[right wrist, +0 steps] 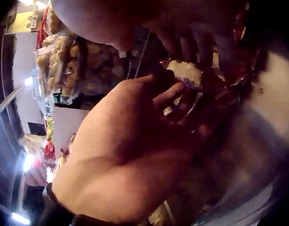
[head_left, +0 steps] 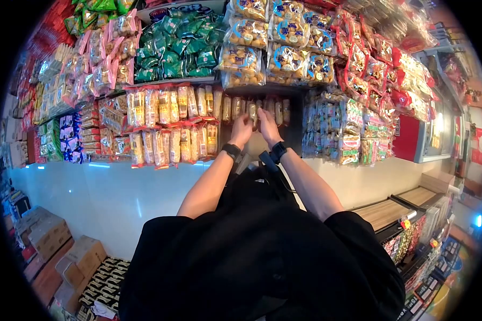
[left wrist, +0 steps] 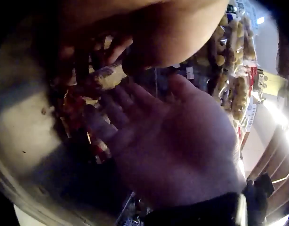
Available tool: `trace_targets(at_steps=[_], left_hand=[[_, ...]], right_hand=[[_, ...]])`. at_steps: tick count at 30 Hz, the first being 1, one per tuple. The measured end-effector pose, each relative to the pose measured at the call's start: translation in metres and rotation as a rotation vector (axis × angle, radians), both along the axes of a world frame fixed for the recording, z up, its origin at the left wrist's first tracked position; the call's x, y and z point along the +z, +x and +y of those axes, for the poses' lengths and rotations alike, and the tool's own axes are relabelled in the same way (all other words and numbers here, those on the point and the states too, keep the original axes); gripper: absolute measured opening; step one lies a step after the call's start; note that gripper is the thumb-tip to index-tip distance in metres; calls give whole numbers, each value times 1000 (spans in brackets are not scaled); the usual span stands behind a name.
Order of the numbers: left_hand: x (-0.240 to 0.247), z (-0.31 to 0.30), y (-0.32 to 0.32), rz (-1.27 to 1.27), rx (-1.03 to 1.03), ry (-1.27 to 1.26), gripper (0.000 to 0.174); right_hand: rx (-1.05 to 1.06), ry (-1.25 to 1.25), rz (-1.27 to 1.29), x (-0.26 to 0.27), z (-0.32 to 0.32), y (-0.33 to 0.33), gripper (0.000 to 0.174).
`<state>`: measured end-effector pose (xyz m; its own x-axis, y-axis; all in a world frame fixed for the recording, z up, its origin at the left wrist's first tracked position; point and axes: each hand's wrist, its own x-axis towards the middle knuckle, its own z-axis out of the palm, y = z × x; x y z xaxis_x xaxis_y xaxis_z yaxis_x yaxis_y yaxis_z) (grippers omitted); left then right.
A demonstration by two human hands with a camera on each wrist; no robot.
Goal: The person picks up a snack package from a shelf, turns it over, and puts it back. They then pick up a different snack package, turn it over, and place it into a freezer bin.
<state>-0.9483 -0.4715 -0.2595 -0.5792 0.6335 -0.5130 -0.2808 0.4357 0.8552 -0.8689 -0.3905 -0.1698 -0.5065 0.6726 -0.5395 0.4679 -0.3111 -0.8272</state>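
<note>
In the head view a clear-wrapped snack roll (head_left: 253, 111) stands between my two hands in a dark shelf bin (head_left: 296, 134). My left hand (head_left: 240, 132) is on its left side, fingers reaching forward. From the other side comes my right hand (head_left: 269, 127), its fingers long and nearly straight. The left wrist view shows the roll (left wrist: 111, 77) at the fingertips, with the right palm turned toward it. In the right wrist view the roll's pale end (right wrist: 186, 73) lies by the left fingers, which are partly in shadow. More wrapped rolls (head_left: 233, 107) line the bin's back.
Stacked packs of long snack rolls (head_left: 171, 142) border the bin on the left. Bagged sweets (head_left: 332, 128) rise on its right. Above lie bags of round biscuits (head_left: 245, 64) and green packets (head_left: 177, 45). A white shelf front (head_left: 118, 187) runs below, with cardboard boxes (head_left: 48, 235) at lower left.
</note>
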Motion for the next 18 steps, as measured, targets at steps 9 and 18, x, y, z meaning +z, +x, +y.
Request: trace_targets(at_steps=[9,18], left_hand=[[129,-41,4,-258,-64,264,44],[192,-69,11,-430,-305,422,40]], right_hand=[[-138,98,199,54,-31,38,36],[-206,152,271,110,-59,73,31]])
